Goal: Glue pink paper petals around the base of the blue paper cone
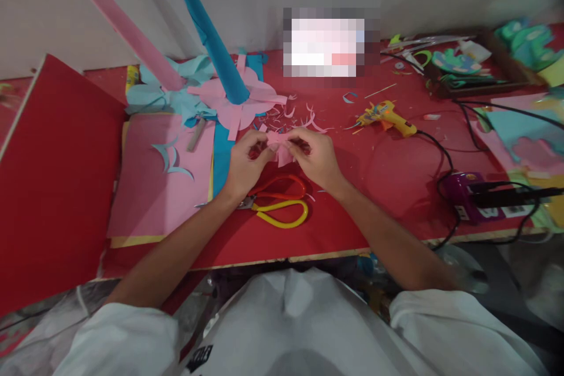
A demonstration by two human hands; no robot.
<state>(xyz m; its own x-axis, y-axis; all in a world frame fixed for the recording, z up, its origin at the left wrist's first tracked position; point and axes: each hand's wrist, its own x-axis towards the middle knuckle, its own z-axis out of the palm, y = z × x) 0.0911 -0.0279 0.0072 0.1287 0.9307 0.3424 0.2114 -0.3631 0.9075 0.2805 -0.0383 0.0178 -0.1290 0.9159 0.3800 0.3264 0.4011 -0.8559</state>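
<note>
Between my two hands is a small piece of pink paper (284, 154), held just over the red table. My left hand (247, 161) pinches its left side between thumb and fingers. On the other side my right hand (315, 155) pinches it the same way, the thumbs close together. Scissors with one red and one yellow handle (284, 215) lie below the hands, their blades partly under my left forearm. Behind the hands, curled pink paper scraps (288, 110) are scattered near a pink flower-shaped paper base (218, 103) bearing an upright blue paper tube (215, 41).
A yellow glue gun (388, 119) lies right, its cord leading toward a purple box (469, 197). Pink sheets (163, 188) with blue slivers lie left, beside a raised red panel (66, 176). A brown tray (489, 85) of supplies stands back right. A pink tube (127, 29) leans back left.
</note>
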